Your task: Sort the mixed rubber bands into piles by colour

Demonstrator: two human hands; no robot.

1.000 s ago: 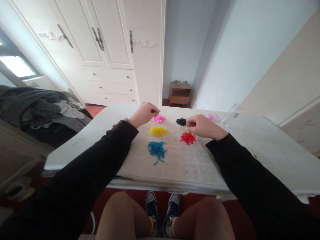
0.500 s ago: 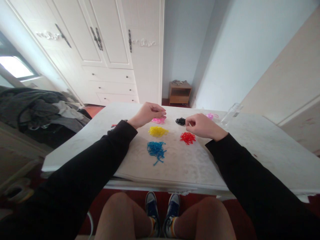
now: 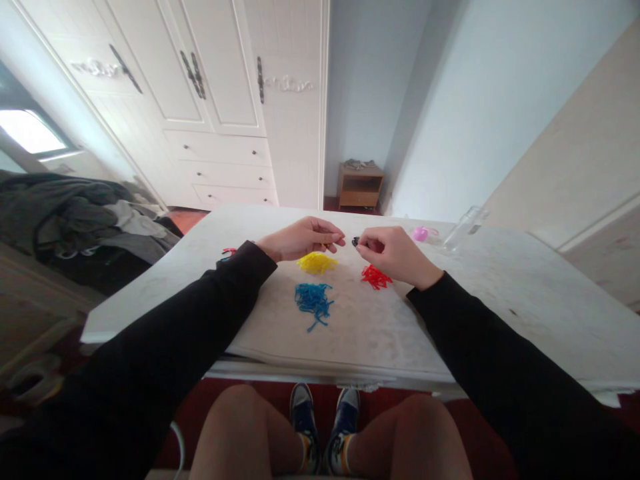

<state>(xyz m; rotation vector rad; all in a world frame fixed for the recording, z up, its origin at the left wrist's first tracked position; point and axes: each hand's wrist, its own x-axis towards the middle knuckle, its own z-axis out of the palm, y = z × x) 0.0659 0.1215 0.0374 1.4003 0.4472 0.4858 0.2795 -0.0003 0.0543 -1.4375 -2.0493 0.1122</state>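
My left hand (image 3: 307,239) hovers over the table just behind the yellow heap of small stringy pieces (image 3: 317,263), thumb and fingers pressed together. What it pinches, if anything, is too small to make out. My right hand (image 3: 397,252) faces it across a narrow gap, its fingers also closed; their contents are hidden. Part of a black heap (image 3: 355,241) shows beside the right fingertips. Under the right hand lies a red heap of strands (image 3: 376,277). A blue heap of strands (image 3: 313,301) is nearer to me. The pink heap is hidden behind my left hand.
The white table (image 3: 330,350) carries a pink object (image 3: 423,233) and a clear jar lying tilted (image 3: 463,230) at the back right. A few red and dark bits (image 3: 229,253) lie by my left cuff. Clothes (image 3: 90,220) are piled left, and a white wardrobe (image 3: 295,147) stands behind.
My left hand has come down and to the right, now covering the pink heap. My right hand has moved left over part of the black heap, so the two hands are closer together.
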